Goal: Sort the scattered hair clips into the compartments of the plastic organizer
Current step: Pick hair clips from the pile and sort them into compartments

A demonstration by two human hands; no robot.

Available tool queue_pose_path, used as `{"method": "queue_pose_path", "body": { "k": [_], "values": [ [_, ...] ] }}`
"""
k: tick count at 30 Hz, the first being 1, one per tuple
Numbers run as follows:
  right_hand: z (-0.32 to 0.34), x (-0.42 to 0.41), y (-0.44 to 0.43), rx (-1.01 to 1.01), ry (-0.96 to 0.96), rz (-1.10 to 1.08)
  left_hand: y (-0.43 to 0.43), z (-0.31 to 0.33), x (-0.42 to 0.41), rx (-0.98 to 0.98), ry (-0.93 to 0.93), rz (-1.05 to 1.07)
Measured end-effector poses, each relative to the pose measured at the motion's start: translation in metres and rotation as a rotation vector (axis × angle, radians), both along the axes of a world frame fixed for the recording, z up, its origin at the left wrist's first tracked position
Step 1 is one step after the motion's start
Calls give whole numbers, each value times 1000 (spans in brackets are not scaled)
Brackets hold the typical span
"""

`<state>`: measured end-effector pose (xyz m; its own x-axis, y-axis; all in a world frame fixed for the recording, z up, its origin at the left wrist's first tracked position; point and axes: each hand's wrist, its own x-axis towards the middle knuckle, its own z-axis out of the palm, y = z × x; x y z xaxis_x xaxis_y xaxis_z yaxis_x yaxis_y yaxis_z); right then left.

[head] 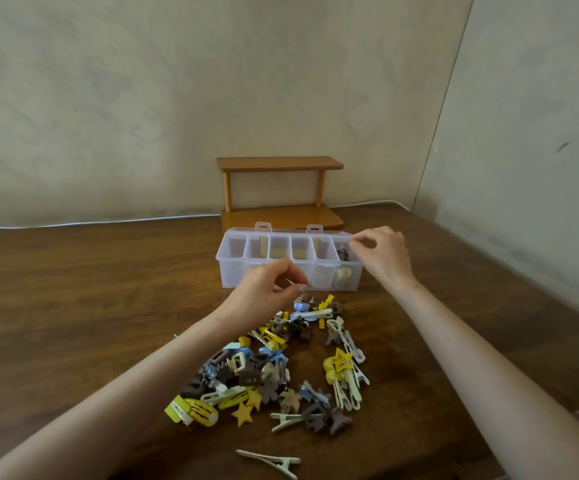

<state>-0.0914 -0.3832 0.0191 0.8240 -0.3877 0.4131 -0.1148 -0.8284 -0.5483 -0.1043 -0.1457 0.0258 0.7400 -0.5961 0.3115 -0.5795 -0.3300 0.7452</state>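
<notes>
A clear plastic organizer [232, 268] with several compartments stands open on the table. Its rightmost compartment holds a dark clip [343, 253] and a pale yellow clip [343, 274]. A pile of hair clips [274, 365] in yellow, brown, blue and cream lies in front of it. My left hand [267, 289] is at the far end of the pile and pinches a small pale clip, mostly hidden by the fingers. My right hand [381, 258] hovers over the rightmost compartment, thumb and forefinger together, with nothing visible between them.
A small wooden two-tier shelf [279, 164] stands behind the organizer against the wall. One cream clip [269, 460] lies apart near the table's front edge. A white cable [90, 223] runs along the back of the table.
</notes>
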Motion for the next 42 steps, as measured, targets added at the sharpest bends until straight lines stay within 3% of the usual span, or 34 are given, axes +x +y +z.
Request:
{"method": "queue_pose_path", "body": {
  "k": [3,10,15,19,24,33,42],
  "values": [
    [-5,-3,-2,30,-56,-7,1,0,2,-1,4,0],
    [-5,-5,2,12,90,61,1,-1,4,9,11,2],
    [-7,-9,3,61,-125,17,1,-1,3,10,8,-6],
    [-9,-10,4,-9,-17,34,0,-2,3,29,14,-18],
    [-5,-18,7,70,-150,42,0,-1,2,58,9,-39],
    [-18,-61,20,256,-275,206,-2,-1,-5,184,18,-143],
    [-25,-105,46,274,-257,382,-5,2,-15,277,-35,-217]
  ]
}}
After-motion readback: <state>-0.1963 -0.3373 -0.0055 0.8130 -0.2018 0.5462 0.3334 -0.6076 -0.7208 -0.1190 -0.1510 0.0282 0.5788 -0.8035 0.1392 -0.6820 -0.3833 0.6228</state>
